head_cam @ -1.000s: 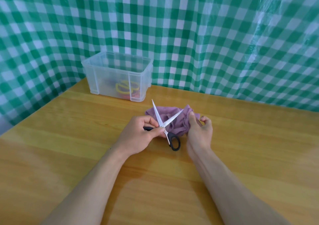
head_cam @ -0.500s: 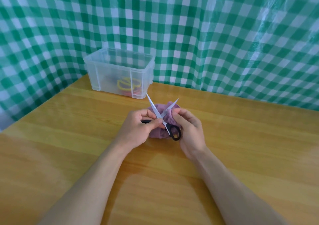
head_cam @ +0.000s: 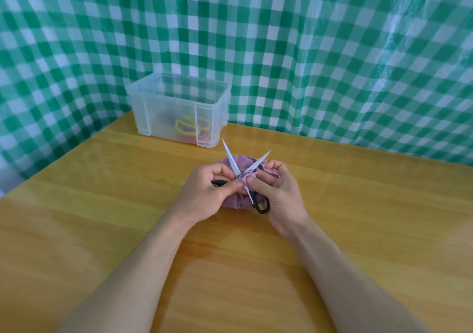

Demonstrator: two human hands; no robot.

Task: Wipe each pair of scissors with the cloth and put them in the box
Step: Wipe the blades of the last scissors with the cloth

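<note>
Holding the black-handled scissors (head_cam: 231,158) open mid-table, just near of the clear box (head_cam: 166,112), our left hand (head_cam: 202,197) grips one handle while our right hand (head_cam: 284,197) pinches the purple cloth (head_cam: 235,201) onto a blade.

No writing, label, brand, number or sign can be read anywhere in the view. The box (head_cam: 166,112), the scissors (head_cam: 230,157), the cloth (head_cam: 234,201) and the curtain (head_cam: 332,51) show only plain surfaces or a green and white check.
</note>
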